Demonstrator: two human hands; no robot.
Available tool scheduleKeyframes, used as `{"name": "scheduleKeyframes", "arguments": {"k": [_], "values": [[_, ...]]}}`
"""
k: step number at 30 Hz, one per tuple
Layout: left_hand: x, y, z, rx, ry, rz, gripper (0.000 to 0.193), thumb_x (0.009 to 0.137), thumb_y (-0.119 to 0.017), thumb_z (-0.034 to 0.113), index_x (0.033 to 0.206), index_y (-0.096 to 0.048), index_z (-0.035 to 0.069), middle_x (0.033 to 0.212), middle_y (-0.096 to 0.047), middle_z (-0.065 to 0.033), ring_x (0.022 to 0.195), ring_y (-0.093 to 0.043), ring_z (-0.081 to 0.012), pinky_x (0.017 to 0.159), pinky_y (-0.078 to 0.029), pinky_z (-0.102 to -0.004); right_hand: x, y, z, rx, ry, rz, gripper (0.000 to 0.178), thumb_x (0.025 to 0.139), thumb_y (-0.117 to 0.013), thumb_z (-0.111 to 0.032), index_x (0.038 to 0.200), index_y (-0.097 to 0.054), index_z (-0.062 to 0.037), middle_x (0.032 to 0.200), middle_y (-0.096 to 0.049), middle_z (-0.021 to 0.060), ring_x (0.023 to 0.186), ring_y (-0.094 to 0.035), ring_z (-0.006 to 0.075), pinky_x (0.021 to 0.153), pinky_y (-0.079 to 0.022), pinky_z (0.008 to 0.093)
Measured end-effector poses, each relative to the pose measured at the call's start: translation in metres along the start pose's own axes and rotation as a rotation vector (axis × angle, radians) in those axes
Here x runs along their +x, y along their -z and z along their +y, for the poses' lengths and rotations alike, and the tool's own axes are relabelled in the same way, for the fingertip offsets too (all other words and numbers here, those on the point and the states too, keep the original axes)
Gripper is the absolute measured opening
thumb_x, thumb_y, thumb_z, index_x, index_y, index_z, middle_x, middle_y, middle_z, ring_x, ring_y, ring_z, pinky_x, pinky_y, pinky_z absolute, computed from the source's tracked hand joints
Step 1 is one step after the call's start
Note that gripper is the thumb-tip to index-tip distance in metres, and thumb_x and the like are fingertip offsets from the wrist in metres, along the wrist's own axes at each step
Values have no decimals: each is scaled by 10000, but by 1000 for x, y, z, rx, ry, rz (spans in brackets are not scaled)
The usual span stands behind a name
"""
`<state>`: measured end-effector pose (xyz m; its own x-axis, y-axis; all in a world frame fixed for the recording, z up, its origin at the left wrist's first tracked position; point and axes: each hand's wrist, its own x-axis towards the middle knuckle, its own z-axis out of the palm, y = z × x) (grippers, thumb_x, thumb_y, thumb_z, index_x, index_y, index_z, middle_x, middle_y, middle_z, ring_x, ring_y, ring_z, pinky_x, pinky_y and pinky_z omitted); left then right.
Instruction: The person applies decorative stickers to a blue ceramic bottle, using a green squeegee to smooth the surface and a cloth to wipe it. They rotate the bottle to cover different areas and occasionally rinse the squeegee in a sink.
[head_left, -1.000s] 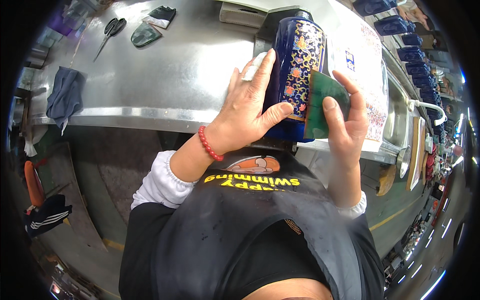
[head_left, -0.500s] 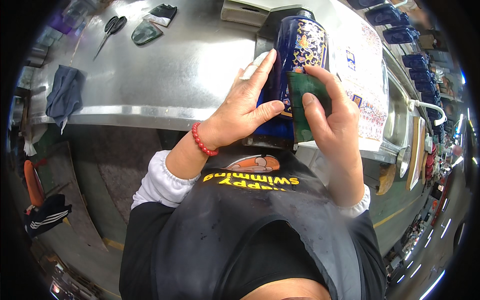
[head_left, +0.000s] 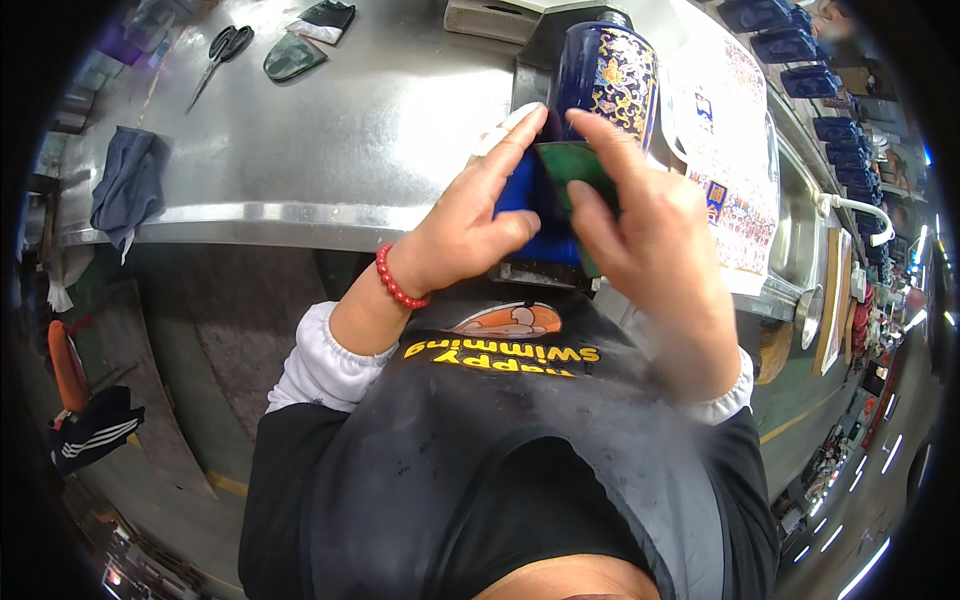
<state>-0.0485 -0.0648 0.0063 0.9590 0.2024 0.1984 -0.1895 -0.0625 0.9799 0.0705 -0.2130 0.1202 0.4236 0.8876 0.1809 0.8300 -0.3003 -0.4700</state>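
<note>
Green scraper (head_left: 572, 170) has slid left across our blue bottle (head_left: 622, 85), nearer our left hand (head_left: 465, 220) | our right hand (head_left: 655, 220) pinches it; the left lies flat alongside, thumb wide | bottle: neck-away, bench's (head_left: 320, 140) front edge | smoothing stroke, we judge; next calls for steady bracing

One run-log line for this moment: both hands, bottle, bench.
left hand: against blue bottle | right hand: holding green sheet over bottle | bottle: neck pointing away | bench: scissors, cloth
</note>
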Motion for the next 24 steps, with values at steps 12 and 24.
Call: {"name": "scheduleKeyframes", "arguments": {"k": [12,24], "values": [[6,-25,3,913,-250,272,1022,815,-758,522,1561,-330,-30,964,-685,-172,1435,-324,-441,1168,-99,-702,-44,11,42,47,459,137,357,608,-763,-38,960,-747,-98,910,-594,23,790,-552,229,735,-417,361],[6,-15,-2,820,-142,96,970,955,-544,658,1557,-309,-65,1188,-687,-201,1474,-252,-486,1184,-97,-649,-53,1,64,211,539,110,444,571,-775,-8,1006,-748,-94,896,-623,34,780,-579,242,721,-453,367]]}}
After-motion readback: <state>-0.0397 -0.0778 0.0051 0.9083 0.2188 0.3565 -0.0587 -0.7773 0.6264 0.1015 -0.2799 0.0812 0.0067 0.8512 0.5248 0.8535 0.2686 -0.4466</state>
